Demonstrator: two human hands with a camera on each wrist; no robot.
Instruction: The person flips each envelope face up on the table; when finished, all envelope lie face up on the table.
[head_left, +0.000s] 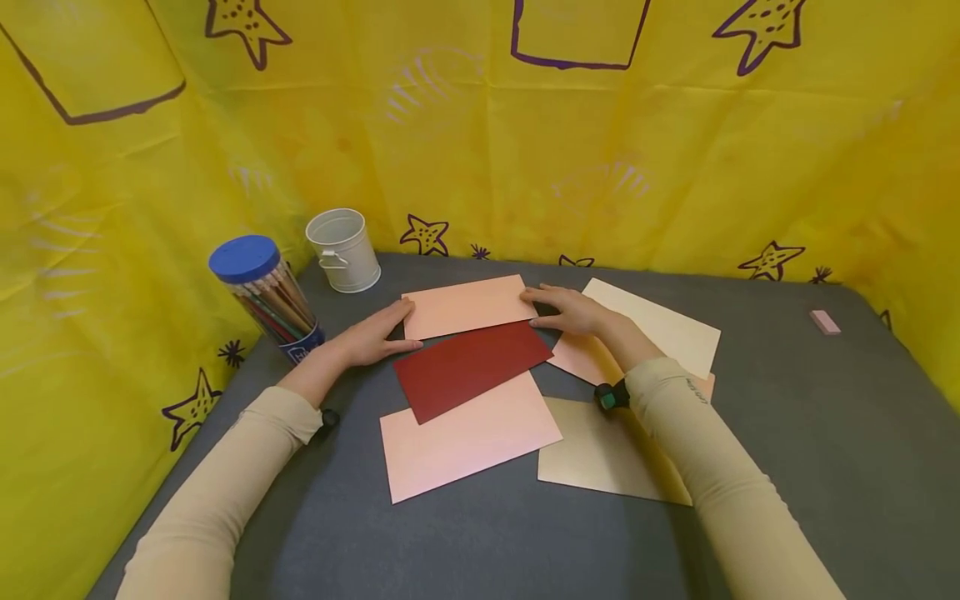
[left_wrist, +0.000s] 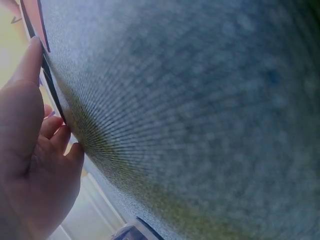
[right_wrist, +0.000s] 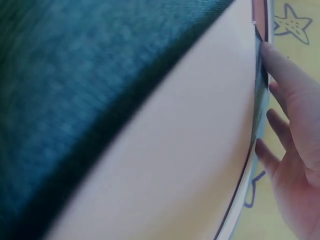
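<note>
A peach rectangular card lies at the back of the dark table, between the two hands. At its left edge the left hand touches with its fingertips, thumb spread towards the near corner. The right hand rests its fingers on the right edge, its thumb by the near right corner. Just in front, a dark red card overlaps a pink card. In the wrist views, the fingers of the left hand and right hand look spread and relaxed, low at the tabletop.
Under the right forearm are a tan card and another peach card; a cream card lies behind. At the back left stand a blue-lidded tub of pencils and a white metal bucket. A pink eraser-like block lies far right.
</note>
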